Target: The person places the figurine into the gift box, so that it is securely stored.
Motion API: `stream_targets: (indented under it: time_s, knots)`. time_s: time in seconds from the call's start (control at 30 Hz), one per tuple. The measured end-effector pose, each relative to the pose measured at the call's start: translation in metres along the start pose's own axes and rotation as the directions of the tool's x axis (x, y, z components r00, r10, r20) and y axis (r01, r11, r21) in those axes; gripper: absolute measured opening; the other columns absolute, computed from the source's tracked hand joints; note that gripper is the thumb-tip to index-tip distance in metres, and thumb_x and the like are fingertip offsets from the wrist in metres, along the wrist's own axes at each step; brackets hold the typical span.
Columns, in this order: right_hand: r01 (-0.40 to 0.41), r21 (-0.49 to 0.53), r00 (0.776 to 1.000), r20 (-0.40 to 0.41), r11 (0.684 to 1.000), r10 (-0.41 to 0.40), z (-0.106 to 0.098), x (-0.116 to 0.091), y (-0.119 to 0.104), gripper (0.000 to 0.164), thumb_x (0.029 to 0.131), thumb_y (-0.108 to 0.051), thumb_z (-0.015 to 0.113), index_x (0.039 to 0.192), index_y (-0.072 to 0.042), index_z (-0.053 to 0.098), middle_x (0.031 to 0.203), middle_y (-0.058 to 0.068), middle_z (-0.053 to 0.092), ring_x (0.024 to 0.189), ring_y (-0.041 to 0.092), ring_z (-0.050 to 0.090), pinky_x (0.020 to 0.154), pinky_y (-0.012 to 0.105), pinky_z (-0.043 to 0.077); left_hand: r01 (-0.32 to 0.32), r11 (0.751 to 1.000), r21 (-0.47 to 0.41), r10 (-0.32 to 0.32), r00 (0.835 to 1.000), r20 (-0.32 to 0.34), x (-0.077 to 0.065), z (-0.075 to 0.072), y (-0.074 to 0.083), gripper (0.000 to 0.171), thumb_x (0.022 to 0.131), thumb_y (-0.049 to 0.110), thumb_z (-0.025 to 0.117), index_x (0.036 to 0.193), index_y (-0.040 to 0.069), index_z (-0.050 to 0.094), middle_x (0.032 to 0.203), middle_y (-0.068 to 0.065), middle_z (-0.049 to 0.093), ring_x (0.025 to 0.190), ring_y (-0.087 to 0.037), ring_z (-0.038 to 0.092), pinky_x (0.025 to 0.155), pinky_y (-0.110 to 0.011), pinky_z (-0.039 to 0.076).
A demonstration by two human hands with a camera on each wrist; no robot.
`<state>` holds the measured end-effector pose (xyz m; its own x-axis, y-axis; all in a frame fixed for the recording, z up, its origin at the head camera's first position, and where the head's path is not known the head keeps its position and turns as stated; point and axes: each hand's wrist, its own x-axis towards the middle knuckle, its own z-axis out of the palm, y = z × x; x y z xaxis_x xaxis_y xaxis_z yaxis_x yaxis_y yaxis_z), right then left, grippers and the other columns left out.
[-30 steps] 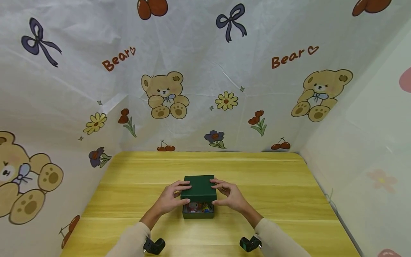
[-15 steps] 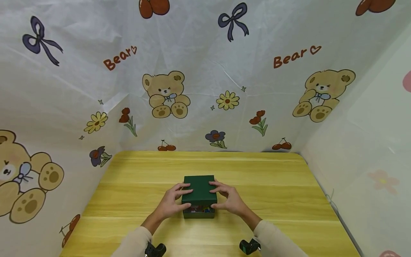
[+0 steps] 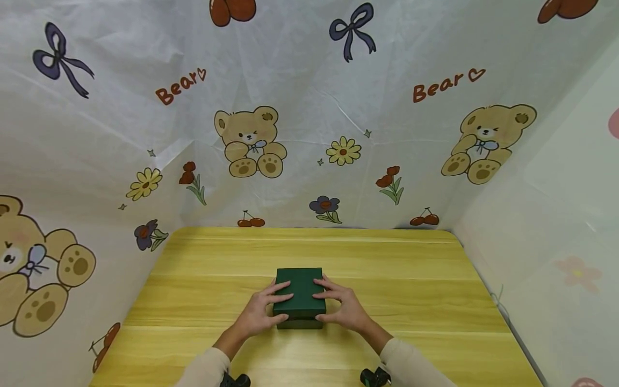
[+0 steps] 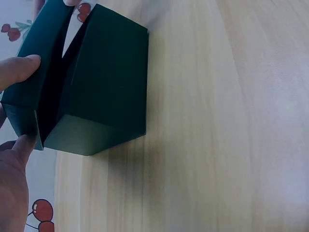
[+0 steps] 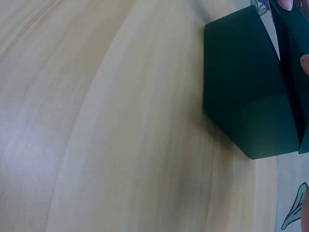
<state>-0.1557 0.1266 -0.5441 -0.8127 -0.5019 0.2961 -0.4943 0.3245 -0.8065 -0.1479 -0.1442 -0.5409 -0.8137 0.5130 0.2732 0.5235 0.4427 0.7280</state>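
Observation:
A dark green square box lid (image 3: 300, 293) sits low over its green box (image 3: 306, 324), covering what is inside. My left hand (image 3: 258, 313) holds the lid's left side, fingers on top and thumb at the front edge. On the opposite side my right hand (image 3: 349, 310) grips it the same way. In the left wrist view, the lid (image 4: 35, 84) stands slightly tilted against the box (image 4: 108, 72), with a wedge of gap that widens toward the far side. The right wrist view shows that same slit between box (image 5: 246, 82) and lid.
The box stands on a yellow wood-grain table (image 3: 222, 252). Behind it hangs a white cloth (image 3: 300, 70) printed with bears, bows and flowers. Black wrist-worn devices (image 3: 374, 377) show near the cuffs. A pale cable (image 3: 500, 306) runs by the table's right edge.
Both hands have lowered the lid toward the box and slightly nearer the front. Small colourful figures seen inside a second ago are now hidden under it.

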Motion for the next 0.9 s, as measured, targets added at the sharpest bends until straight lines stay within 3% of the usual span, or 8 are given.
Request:
stream_targets:
  time_s: [0.13,0.3,0.6,0.9]
  knots:
    - [0.021,-0.031,1.0,-0.012,0.999,-0.021,0.007,-0.003,0.019,0.043,0.072,-0.015,0.085,0.113,-0.008,0.072,0.141,0.011,0.051,0.138,0.038,0.031,0.102,0.053,0.039,-0.013,0.999,0.03,0.013,1.0,0.006,-0.001,0.002,-0.001,0.046,0.078,0.009,0.079,0.121,0.002,0.066,0.14,-0.017,0.051,0.132,-0.053,0.03,0.096,-0.067,0.036]
    - [0.058,-0.065,0.998,-0.007,0.996,-0.059,0.008,-0.006,0.021,0.042,0.074,-0.021,0.084,0.113,-0.011,0.073,0.14,0.009,0.052,0.137,0.04,0.033,0.1,0.053,0.041,-0.047,0.997,0.067,0.046,0.999,0.011,-0.003,0.006,-0.002,0.047,0.077,0.008,0.08,0.121,0.001,0.066,0.138,-0.018,0.052,0.131,-0.055,0.031,0.094,-0.066,0.038]
    - [0.132,-0.113,0.991,-0.017,0.985,-0.135,0.012,-0.007,0.029,0.043,0.073,-0.018,0.085,0.112,-0.009,0.072,0.139,0.012,0.053,0.134,0.044,0.035,0.099,0.05,0.043,-0.03,0.992,0.119,0.03,1.0,0.006,-0.004,0.011,-0.004,0.046,0.076,0.009,0.081,0.12,0.004,0.068,0.139,-0.015,0.052,0.132,-0.053,0.031,0.094,-0.066,0.038]
    - [0.155,-0.118,0.987,-0.023,0.981,-0.159,0.014,-0.01,0.032,0.044,0.071,-0.017,0.086,0.112,-0.008,0.072,0.138,0.012,0.054,0.133,0.046,0.035,0.101,0.045,0.043,-0.029,0.993,0.115,0.028,1.0,0.01,-0.008,0.014,-0.007,0.045,0.077,0.009,0.08,0.12,0.004,0.068,0.14,-0.016,0.05,0.133,-0.053,0.029,0.094,-0.065,0.038]
